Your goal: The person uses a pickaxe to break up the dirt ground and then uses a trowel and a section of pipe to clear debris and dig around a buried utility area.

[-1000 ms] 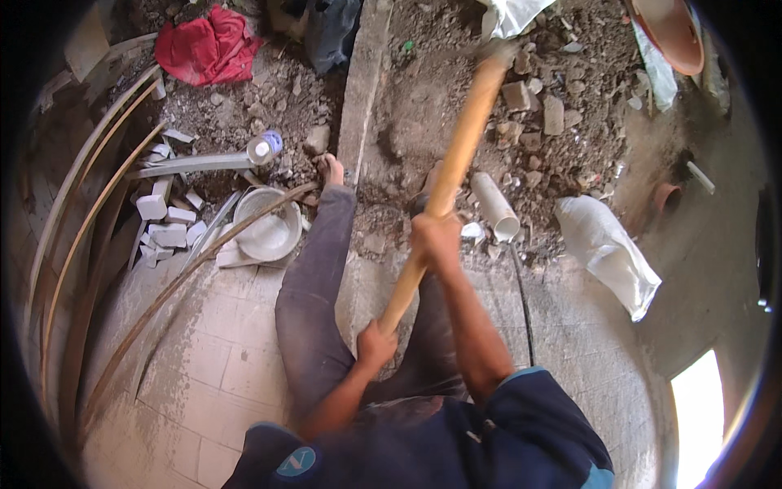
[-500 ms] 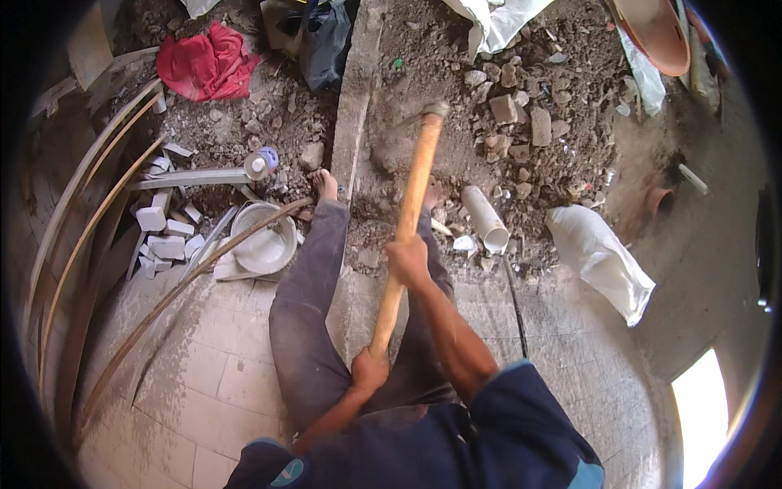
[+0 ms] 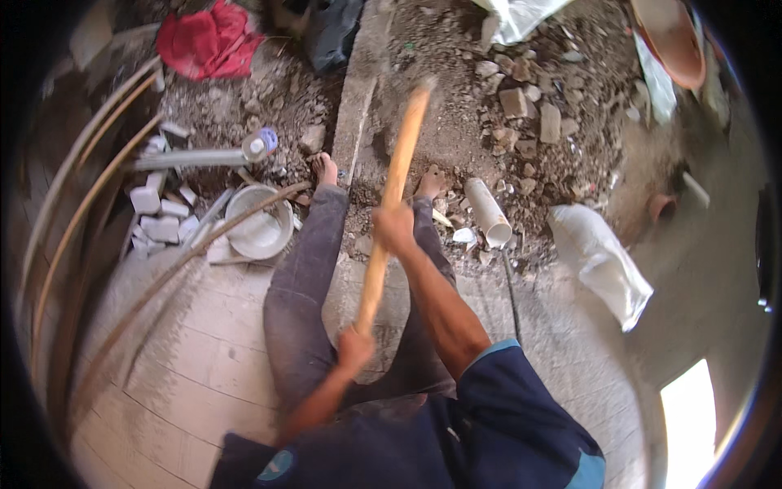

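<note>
Both my hands are closed round the pale wooden handle of a long digging tool [image 3: 394, 175]. My left hand [image 3: 355, 349] grips near its lower end, and my right hand [image 3: 394, 228] holds it around the middle. The handle slants up and slightly right, over the ground between my feet. Its head, at the far end, is blurred, so its shape cannot be made out. Beneath it lies broken brown soil [image 3: 444, 134] beside a concrete strip [image 3: 355, 106]. My bare feet stand at either side of the handle.
Stone chunks [image 3: 551, 122], a white pipe piece [image 3: 487, 213] and a white sack [image 3: 603, 265] lie to the right. At left are a round white bucket [image 3: 273, 236], a bottle [image 3: 259, 145], white blocks [image 3: 160, 228], a red cloth [image 3: 208, 41] and curved strips [image 3: 90, 183]. Pale tiles [image 3: 216, 350] cover the near floor.
Both hands and the tool have moved up and a little left in the picture. The view has shifted slightly too. My grip on the handle stays the same.
</note>
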Motion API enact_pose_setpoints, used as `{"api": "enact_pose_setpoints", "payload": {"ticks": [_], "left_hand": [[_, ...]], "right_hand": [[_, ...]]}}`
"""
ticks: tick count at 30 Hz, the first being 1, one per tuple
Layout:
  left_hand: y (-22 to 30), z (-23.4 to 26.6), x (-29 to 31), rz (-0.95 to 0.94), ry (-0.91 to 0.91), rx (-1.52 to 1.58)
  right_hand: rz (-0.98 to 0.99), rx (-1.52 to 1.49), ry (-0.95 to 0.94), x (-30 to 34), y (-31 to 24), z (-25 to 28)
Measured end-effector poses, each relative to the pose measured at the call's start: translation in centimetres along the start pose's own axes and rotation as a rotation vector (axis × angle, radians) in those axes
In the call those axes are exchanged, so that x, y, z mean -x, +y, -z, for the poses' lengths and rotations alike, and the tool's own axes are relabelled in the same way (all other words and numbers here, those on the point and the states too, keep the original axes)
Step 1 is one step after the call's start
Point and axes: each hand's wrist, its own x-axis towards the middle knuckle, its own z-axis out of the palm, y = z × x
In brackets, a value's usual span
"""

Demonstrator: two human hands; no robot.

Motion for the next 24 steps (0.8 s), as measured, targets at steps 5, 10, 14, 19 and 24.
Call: {"api": "enact_pose_setpoints", "payload": {"ticks": [5,10,14,19,24], "left_hand": [[0.7,-0.2,2.9,-0.213,0.063,-0.050],[10.6,0.9,-6.1,-0.493,0.152,0.095],[8.2,0.9,-6.0,-0.385,0.173,0.136],[1.2,-0.3,4.4,0.041,0.021,-0.053],[1.2,0.0,3.1,-0.182,0.013,-0.071]], "right_hand": [[0.136,-0.061,0.098,3.6,2.2,3.4],[0.297,-0.355,0.209,3.9,-13.2,9.7],[0.156,-0.050,0.221,-2.7,-10.1,5.0],[0.158,0.246,-0.012,-0.4,5.7,-1.6],[-0.014,-0.136,0.054,6.3,-3.4,6.0]]}}
